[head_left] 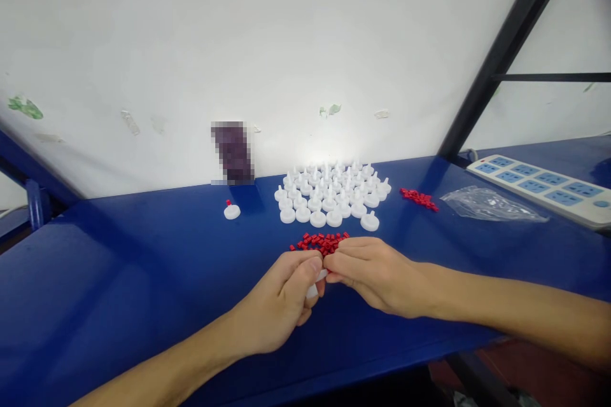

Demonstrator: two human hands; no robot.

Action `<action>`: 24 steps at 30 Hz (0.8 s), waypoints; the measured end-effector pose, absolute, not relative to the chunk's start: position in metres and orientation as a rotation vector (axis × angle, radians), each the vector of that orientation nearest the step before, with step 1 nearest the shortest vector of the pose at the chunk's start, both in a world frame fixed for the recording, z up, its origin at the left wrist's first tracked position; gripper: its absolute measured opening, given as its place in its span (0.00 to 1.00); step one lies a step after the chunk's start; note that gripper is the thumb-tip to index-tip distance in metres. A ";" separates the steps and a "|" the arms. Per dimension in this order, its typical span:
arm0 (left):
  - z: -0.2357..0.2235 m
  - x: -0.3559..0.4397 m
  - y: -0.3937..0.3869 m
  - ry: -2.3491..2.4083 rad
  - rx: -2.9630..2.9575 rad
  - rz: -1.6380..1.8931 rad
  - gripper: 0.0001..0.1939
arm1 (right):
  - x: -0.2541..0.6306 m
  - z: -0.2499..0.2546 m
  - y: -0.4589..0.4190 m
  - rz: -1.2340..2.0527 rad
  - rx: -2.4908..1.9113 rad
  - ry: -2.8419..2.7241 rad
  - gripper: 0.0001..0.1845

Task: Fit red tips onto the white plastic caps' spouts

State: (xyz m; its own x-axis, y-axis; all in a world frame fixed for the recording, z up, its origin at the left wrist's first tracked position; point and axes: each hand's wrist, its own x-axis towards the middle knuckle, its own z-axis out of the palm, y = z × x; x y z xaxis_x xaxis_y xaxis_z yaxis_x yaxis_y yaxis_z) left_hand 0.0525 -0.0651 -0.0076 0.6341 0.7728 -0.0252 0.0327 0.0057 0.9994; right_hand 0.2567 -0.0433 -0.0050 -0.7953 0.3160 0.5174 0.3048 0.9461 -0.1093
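Note:
My left hand is closed around a white nozzle cap, mostly covered by the fingers. Against it, the fingertips of my right hand are pinched together at the cap's tip; what they hold is hidden. Just beyond both hands lies a loose pile of small red caps. Farther back, many white nozzle caps stand upright in a cluster, spouts up. Off to the left, one white nozzle cap stands alone with a red cap on its spout.
A second heap of red caps lies right of the cluster, beside a clear plastic bag. A long power strip rests at the far right. A blurred dark object leans against the wall behind the blue table.

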 end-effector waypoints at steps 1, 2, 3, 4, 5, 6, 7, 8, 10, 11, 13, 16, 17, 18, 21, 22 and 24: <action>-0.008 0.052 -0.066 0.746 1.583 0.708 0.21 | 0.257 -0.004 -0.045 0.159 -0.472 -2.542 0.18; -0.008 0.051 -0.068 0.771 1.700 0.737 0.21 | 0.256 -0.003 -0.046 0.279 -0.488 -2.527 0.17; -0.007 0.050 -0.069 0.790 1.801 0.757 0.20 | 0.256 -0.002 -0.048 0.380 -0.488 -2.504 0.15; -0.006 0.050 -0.069 0.804 1.880 0.768 0.20 | 0.256 0.000 -0.049 0.460 -0.480 -2.483 0.14; -0.005 0.049 -0.070 0.809 1.939 0.775 0.19 | 0.256 0.002 -0.050 0.525 -0.476 -2.468 0.13; -0.005 0.049 -0.070 0.812 1.983 0.778 0.18 | 0.255 0.004 -0.050 0.573 -0.476 -2.459 0.12; -0.004 0.048 -0.069 0.811 2.017 0.774 0.17 | 0.255 0.006 -0.050 0.608 -0.479 -2.457 0.11; -0.004 0.048 -0.068 0.808 2.042 0.764 0.17 | 0.255 0.007 -0.050 0.631 -0.488 -2.462 0.11; -0.004 0.047 -0.065 0.800 2.087 0.732 0.16 | 0.256 0.009 -0.047 0.655 -0.513 -2.497 0.11; -0.003 0.047 -0.063 0.796 2.111 0.715 0.15 | 0.257 0.009 -0.046 0.663 -0.525 -2.516 0.11; -0.003 0.046 -0.060 0.788 2.170 0.691 0.14 | 0.258 0.009 -0.044 0.686 -0.537 -2.539 0.11; -0.004 0.043 -0.056 0.768 2.321 0.691 0.10 | 0.258 0.011 -0.043 0.747 -0.553 -2.538 0.13; -0.004 0.042 -0.055 0.754 2.400 0.713 0.09 | 0.258 0.012 -0.043 0.774 -0.570 -2.538 0.13; -0.005 0.041 -0.054 0.738 2.491 0.746 0.08 | 0.258 0.013 -0.043 0.802 -0.593 -2.537 0.14; -0.008 0.040 -0.051 0.683 2.806 0.892 0.07 | 0.258 0.018 -0.045 0.912 -0.646 -2.533 0.17; -0.008 0.040 -0.050 0.673 2.905 0.916 0.08 | 0.258 0.020 -0.045 0.940 -0.656 -2.535 0.18; -0.009 0.041 -0.049 0.676 3.066 0.929 0.08 | 0.258 0.022 -0.046 0.965 -0.671 -2.562 0.18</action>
